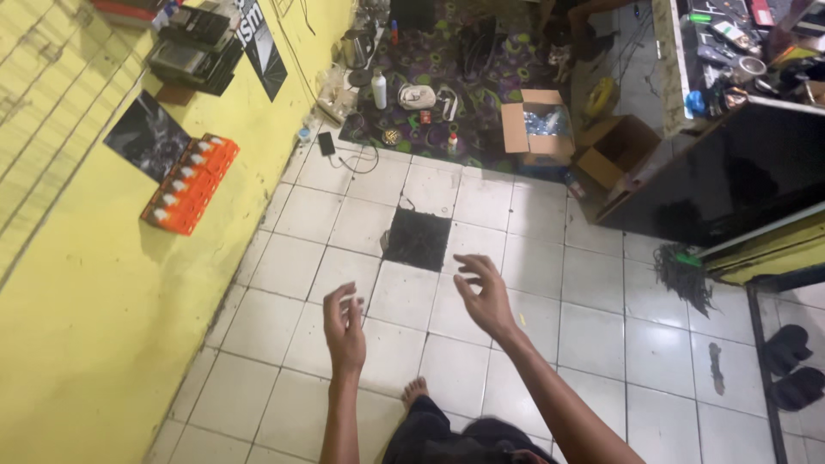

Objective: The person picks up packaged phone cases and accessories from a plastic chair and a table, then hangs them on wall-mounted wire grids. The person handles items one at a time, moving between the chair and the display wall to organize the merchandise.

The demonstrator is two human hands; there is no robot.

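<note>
Left hand and right hand hover empty (fingers loosely spread) above white floor tiles.

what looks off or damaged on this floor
One dark square breaks the white tiled floor ahead of the empty left hand and right hand; it looks like a missing or blackened tile. A dark frayed bundle lies beside the black cabinet.
</note>
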